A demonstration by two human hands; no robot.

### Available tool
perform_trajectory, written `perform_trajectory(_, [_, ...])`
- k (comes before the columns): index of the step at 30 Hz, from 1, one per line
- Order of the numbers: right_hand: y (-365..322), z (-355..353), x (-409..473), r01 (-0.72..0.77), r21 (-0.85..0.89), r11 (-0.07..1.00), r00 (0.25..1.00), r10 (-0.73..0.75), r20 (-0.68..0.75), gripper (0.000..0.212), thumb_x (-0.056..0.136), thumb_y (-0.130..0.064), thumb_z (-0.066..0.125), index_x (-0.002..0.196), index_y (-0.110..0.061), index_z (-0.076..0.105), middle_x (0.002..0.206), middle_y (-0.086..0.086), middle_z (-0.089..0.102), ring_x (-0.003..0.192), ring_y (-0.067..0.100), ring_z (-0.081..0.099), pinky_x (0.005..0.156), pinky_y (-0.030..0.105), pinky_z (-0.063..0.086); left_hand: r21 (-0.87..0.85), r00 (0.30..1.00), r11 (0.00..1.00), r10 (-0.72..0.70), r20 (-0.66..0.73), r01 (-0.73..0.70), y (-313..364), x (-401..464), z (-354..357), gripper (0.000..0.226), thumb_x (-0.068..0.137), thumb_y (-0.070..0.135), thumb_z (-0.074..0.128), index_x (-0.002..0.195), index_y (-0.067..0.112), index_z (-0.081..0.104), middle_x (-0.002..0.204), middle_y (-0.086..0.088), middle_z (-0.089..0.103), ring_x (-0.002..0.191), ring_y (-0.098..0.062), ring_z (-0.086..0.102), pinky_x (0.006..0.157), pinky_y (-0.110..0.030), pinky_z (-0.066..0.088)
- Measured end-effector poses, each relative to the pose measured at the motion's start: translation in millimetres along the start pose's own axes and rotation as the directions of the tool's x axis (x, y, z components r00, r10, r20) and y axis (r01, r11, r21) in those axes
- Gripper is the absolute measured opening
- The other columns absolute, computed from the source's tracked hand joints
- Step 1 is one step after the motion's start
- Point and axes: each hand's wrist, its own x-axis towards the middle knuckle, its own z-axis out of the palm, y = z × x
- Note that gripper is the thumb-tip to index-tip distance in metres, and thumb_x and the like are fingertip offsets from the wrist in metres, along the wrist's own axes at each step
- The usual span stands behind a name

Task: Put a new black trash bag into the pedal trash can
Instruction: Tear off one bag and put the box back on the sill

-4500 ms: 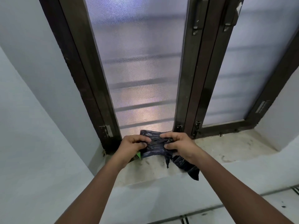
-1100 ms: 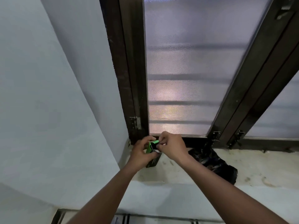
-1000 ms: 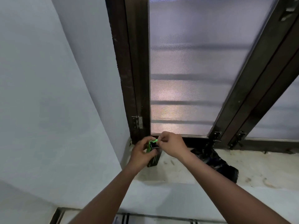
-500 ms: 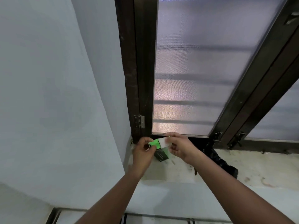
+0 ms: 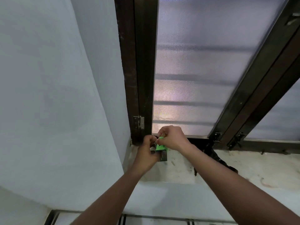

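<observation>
Hands met over the sill point(image 5: 243, 166): left hand point(image 5: 146, 155) clamped the green box point(image 5: 161, 146), right hand point(image 5: 172, 138) pinched its flap. Black bag point(image 5: 217, 158) lay just right, loose. Better to finish closing the box, then take the bag; no can in sight.

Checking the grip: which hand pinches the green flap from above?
The right hand, its fingers on top of the green box; the left hand holds it from below.

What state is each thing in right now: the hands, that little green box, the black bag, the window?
Left hand: gripping the green box.
Right hand: pinching the box's top.
Green box: held just above the sill.
Black trash bag: crumpled, lying on the sill.
Window: closed.
</observation>
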Motion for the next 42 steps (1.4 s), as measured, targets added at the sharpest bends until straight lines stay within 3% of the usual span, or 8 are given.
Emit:
perform_trajectory(8, [11, 21, -8, 0.107, -0.053, 0.993, 0.994, -0.108, -0.025, 0.031, 0.079, -0.035, 0.081, 0.056, -0.025, 0.064, 0.07, 0.0, 0.067, 0.072, 0.017, 0.065, 0.058, 0.029, 0.046, 0.143, 0.996, 0.986, 0.083, 0.034, -0.087, 6, 0, -7, 0.043, 0.078, 0.019, 0.074, 0.105, 0.042, 0.049, 0.094, 0.025, 0.065, 0.088, 0.004, 0.066, 0.064, -0.011, 0.051])
perform_trajectory(13, [25, 21, -23, -0.092, 0.546, 0.833, 0.974, 0.19, -0.126, 0.012, 0.081, -0.031, 0.079, 0.09, -0.024, 0.077, 0.107, -0.008, 0.074, 0.098, 0.005, 0.067, 0.082, 0.023, 0.053, 0.382, 0.979, 0.922, 0.128, -0.161, -0.058, 9, 3, -11, 0.025, 0.086, 0.041, 0.076, 0.104, 0.029, 0.063, 0.106, 0.012, 0.054, 0.082, -0.002, 0.057, 0.067, -0.012, 0.042])
perform_trajectory(21, [63, 72, -44, -0.477, 0.596, 0.647, 0.852, 0.506, 0.132, 0.053, 0.073, -0.033, 0.087, 0.117, -0.022, 0.061, 0.11, 0.009, 0.064, 0.087, 0.023, 0.072, 0.077, 0.039, 0.065, 0.628, 0.953, 0.736, -0.075, -0.295, 0.252, 18, 13, -18, 0.033, 0.102, 0.046, 0.053, 0.107, 0.014, 0.06, 0.096, -0.01, 0.07, 0.094, -0.031, 0.069, 0.067, -0.031, 0.04])
perform_trajectory(27, [55, 77, -22, -0.418, 0.362, 0.833, 0.882, 0.467, -0.056, 0.001, 0.08, -0.022, 0.074, 0.08, -0.023, 0.074, 0.085, -0.004, 0.072, 0.084, 0.015, 0.068, 0.068, 0.02, 0.052, 0.779, 0.955, 0.552, -0.16, -0.25, 0.296, 6, 8, -22, 0.028, 0.098, 0.004, 0.05, 0.121, 0.002, 0.064, 0.118, -0.016, 0.07, 0.108, -0.032, 0.068, 0.083, -0.034, 0.052])
perform_trajectory(31, [56, 73, -19, -0.388, 0.342, 0.856, 0.918, 0.391, 0.064, 0.024, 0.083, -0.005, 0.062, 0.09, -0.019, 0.08, 0.103, 0.011, 0.077, 0.099, 0.028, 0.072, 0.093, 0.035, 0.059, 0.876, 0.977, 0.433, -0.085, -0.195, 0.213, 5, 3, -16, 0.034, 0.098, 0.001, 0.042, 0.12, 0.005, 0.067, 0.119, -0.014, 0.067, 0.107, -0.03, 0.065, 0.074, -0.029, 0.046])
perform_trajectory(34, [72, 53, -32, -0.209, 0.112, 0.971, 0.964, 0.224, -0.142, 0.03, 0.088, -0.014, 0.056, 0.105, -0.02, 0.079, 0.108, 0.004, 0.076, 0.1, 0.024, 0.07, 0.086, 0.033, 0.058, 0.928, 0.995, 0.36, -0.028, -0.095, 0.099, 14, 1, -5, 0.04, 0.09, -0.005, 0.045, 0.118, 0.009, 0.068, 0.119, -0.01, 0.068, 0.106, -0.031, 0.068, 0.084, -0.039, 0.055])
perform_trajectory(37, [105, 24, -54, -0.093, -0.23, 0.969, 0.903, -0.015, -0.429, 0.031, 0.08, -0.013, 0.065, 0.107, -0.026, 0.076, 0.113, -0.002, 0.06, 0.102, 0.022, 0.055, 0.075, 0.034, 0.054, 0.883, 1.0, 0.469, 0.012, 0.011, -0.016, 18, -1, 18, 0.025, 0.09, 0.001, 0.053, 0.107, 0.012, 0.069, 0.115, -0.007, 0.065, 0.095, -0.032, 0.07, 0.075, -0.04, 0.055])
perform_trajectory(42, [162, -6, -77, -0.186, -0.58, 0.794, 0.964, 0.034, -0.262, 0.042, 0.082, -0.016, 0.075, 0.118, -0.037, 0.07, 0.159, 0.003, 0.027, 0.136, 0.033, 0.03, 0.101, 0.053, 0.042, 0.69, 0.981, 0.713, -0.01, 0.195, -0.13, 18, -2, 65, 0.034, 0.084, 0.016, 0.067, 0.117, 0.023, 0.072, 0.118, 0.001, 0.065, 0.099, -0.021, 0.066, 0.086, -0.03, 0.052])
